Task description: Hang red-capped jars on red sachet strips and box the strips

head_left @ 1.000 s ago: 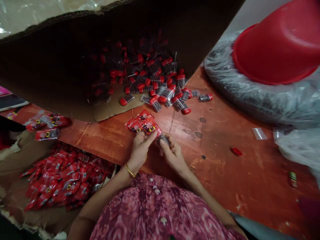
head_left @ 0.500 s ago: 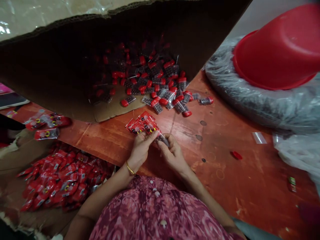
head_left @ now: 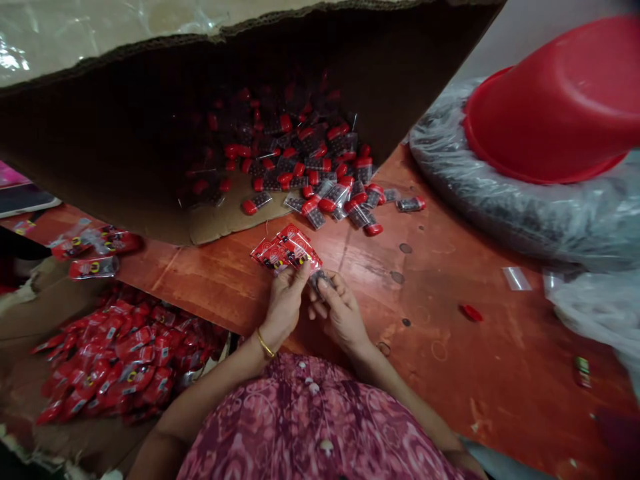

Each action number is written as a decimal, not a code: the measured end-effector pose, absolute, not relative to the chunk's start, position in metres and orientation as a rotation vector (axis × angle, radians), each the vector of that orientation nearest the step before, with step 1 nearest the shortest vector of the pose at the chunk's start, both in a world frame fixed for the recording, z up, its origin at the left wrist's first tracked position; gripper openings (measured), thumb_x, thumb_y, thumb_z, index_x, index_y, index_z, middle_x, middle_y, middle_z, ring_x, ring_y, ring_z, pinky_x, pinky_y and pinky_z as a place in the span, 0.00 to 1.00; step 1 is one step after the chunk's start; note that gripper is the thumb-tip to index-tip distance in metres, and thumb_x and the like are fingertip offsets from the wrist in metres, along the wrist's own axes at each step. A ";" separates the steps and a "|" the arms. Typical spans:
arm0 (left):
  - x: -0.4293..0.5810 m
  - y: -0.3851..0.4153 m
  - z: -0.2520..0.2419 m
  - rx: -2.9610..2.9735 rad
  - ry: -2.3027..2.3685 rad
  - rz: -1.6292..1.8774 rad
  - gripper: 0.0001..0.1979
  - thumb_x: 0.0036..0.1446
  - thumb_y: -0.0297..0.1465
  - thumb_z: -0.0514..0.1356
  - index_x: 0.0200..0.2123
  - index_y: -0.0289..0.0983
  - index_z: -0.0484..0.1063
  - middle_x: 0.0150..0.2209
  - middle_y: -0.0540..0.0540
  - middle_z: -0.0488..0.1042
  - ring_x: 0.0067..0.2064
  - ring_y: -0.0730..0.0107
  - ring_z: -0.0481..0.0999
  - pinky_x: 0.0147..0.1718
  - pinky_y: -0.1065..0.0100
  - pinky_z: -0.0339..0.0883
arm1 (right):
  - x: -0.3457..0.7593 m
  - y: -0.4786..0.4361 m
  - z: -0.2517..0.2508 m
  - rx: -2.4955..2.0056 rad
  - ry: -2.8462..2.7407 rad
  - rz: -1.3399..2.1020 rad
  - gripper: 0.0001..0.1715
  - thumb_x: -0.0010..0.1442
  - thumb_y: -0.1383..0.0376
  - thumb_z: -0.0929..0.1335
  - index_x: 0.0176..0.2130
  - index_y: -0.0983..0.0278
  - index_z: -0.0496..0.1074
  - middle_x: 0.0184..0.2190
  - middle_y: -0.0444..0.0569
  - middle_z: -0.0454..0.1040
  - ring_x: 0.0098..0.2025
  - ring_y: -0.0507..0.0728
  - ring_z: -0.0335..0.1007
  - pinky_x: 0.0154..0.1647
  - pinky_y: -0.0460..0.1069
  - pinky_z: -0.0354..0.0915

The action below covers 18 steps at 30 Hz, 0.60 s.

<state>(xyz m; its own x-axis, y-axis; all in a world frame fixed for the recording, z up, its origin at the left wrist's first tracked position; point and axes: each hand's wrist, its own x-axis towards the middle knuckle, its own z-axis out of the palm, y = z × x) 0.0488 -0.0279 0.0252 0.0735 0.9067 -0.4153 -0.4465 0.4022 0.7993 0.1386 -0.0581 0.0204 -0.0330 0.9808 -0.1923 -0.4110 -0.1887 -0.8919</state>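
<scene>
My left hand (head_left: 284, 303), with a gold bangle at its wrist, is closed on several fanned red printed cards (head_left: 286, 245). Close beside it, my right hand (head_left: 343, 310) pinches a small clear pack with dark contents (head_left: 318, 279), whose upper end meets the cards' lower right edge. Fingers hide part of the pack. Beyond the hands, many small clear packs with red caps (head_left: 315, 180) lie heaped in the mouth of a tipped cardboard box (head_left: 215, 229).
Red filled packages (head_left: 115, 360) are piled in a carton at lower left. More packages (head_left: 94, 268) lie on the table's left. A red tub (head_left: 555, 107) stands on a plastic-wrapped bundle (head_left: 500, 220) at right. A red cap (head_left: 471, 313) lies on the red-brown table (head_left: 430, 373).
My left thumb has drawn back a little, showing more of the cards. My right hand's fingers have shifted around the small pack, which now looks more upright.
</scene>
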 end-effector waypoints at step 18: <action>0.038 -0.020 0.032 0.673 0.952 0.981 0.10 0.38 0.33 0.68 0.26 0.34 0.75 0.27 0.48 0.76 0.30 0.71 0.72 0.35 0.69 0.65 | 0.128 -0.065 0.017 -1.184 -0.998 1.306 0.16 0.58 0.52 0.65 0.40 0.59 0.60 0.25 0.39 0.61 0.21 0.48 0.57 0.19 0.43 0.57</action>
<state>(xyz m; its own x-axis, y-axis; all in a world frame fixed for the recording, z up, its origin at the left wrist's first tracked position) 0.0380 -0.0201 0.0316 0.2329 0.9062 -0.3530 -0.3797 0.4189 0.8248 0.1279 -0.0647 0.0167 0.0524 0.9937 -0.0995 -0.1648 -0.0896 -0.9822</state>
